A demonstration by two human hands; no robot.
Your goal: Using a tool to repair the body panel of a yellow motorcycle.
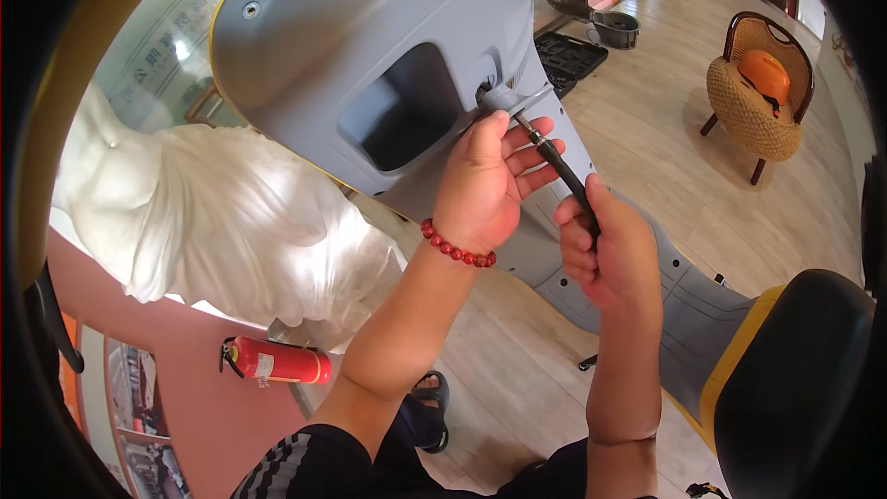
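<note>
My right hand [605,245] is closed around the black handle of a screwdriver [565,172]. Its metal shaft slants up and left to a small grey plastic hook-shaped piece [504,100] on the grey front panel [314,46] of a scooter. Thumb against that piece, my left hand [485,171] steadies it from below, its other fingers curled loosely behind the screwdriver shaft. The exact contact of the screwdriver tip is too small to make out. Beside the piece is a dark hole in the panel, and to its left a deep storage recess [404,111].
The scooter's footboard [684,286] and black seat [795,388] extend to the lower right. A white statue [222,212] and a red fire extinguisher [282,360] stand left. Beyond are an open black tool case [571,63] and a wicker chair [748,120] with an orange helmet [765,77].
</note>
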